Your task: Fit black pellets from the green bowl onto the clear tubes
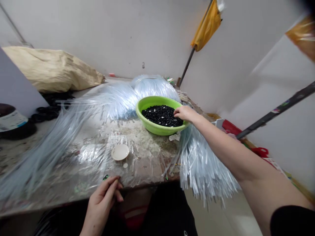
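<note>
My right hand [185, 113] reaches over the right rim of a green plastic bowl [157, 128]. Its fingers are pinched together at the edge of the small black pieces [161, 115] heaped inside, and whatever is between the fingertips is hidden. A few white bits lie among the black pieces. By the table's front edge, my left hand [105, 198] is closed, thumb against curled fingers; I cannot make out what is in it. Just beyond its knuckles shows a tiny black and green item [105, 177]. A small white dish [120, 152] sits farther up the table.
Bundles of clear plastic tubes lie behind the bowl [155, 86], at the left [56, 141] and over the right edge [206, 167]. A labelled dark jar [14, 121] and a cream sack [54, 68] are at the left. A slanted metal bar [275, 109] stands right.
</note>
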{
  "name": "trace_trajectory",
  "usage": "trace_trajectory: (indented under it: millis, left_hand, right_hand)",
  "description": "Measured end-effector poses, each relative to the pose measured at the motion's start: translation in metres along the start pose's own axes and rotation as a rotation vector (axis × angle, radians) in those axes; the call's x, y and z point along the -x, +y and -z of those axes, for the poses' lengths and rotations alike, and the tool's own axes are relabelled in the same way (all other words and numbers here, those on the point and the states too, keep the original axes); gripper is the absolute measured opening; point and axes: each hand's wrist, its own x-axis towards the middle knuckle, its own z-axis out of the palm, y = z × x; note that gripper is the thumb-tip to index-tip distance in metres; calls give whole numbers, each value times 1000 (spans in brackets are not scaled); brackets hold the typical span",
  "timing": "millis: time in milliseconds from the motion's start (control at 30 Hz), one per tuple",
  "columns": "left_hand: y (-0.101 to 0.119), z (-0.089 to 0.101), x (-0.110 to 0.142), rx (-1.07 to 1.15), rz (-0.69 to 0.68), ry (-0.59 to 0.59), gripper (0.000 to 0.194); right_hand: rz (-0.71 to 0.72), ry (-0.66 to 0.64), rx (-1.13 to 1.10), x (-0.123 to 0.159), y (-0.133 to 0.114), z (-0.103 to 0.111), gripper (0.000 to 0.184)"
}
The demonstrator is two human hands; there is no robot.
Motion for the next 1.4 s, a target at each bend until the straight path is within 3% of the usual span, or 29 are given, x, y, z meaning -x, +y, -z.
trace_trajectory:
  millis: [100,200,400,467,633,800,1000,1133,1400]
  left_hand:
    - [5,3,5,-37,-26,-9,39]
    - [14,17,5,-169,-146,17,34]
    - [55,63,-14,-723,-529,203,26]
    - [70,82,-25,-925,-595,245,28]
    - [98,117,-58,-1367,-559,354,38]
    - [114,125,-87,-1689,-476,349,40]
    - [112,121,-113,-1753,-450,259,29]
    - [105,120,-119,-1744,-451,257,32]
    - [103,120,-128,-1687,-397,256,34]
  right_hand:
    - [11,-53,29,-2,-18,-12,26]
    - [-6,-83,54,-8,-31,-24,30]
    - [15,-133,52,-18,-45,-41,20]
    - [37,-114,39,-18,-45,-42,18]
    - [31,-13,-6,-11,-40,-38,24]
    - [33,62,-89,2,-40,-32,23]
    - [-5,141,-299,27,-50,-18,15]
    - [2,204,-443,51,-56,-6,9]
    - [102,353,-639,129,-77,17,14]
